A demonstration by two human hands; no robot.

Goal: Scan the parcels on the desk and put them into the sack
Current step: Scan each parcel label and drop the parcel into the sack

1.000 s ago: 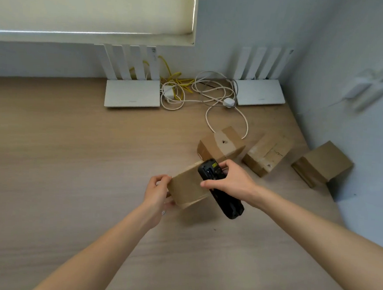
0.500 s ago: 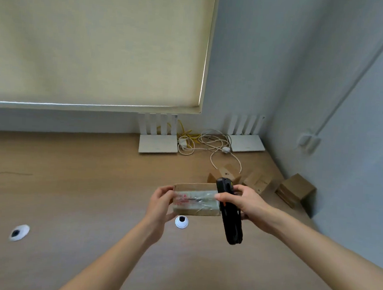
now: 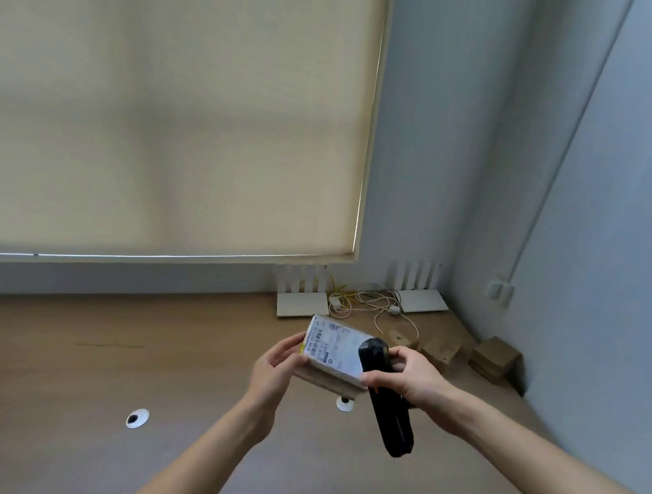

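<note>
A drawn cream roller blind (image 3: 171,120) fills the upper view. Below its right corner stands a white router (image 3: 302,299), with tangled white and yellow cables (image 3: 367,300) between it and a second router (image 3: 421,294).

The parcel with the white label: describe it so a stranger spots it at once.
Start at the wooden desk below the cream roller blind. Above its middle, two hands hold a small brown cardboard parcel. Unlike the three plain brown boxes in the corner, it is lifted and shows a white printed barcode label.
</note>
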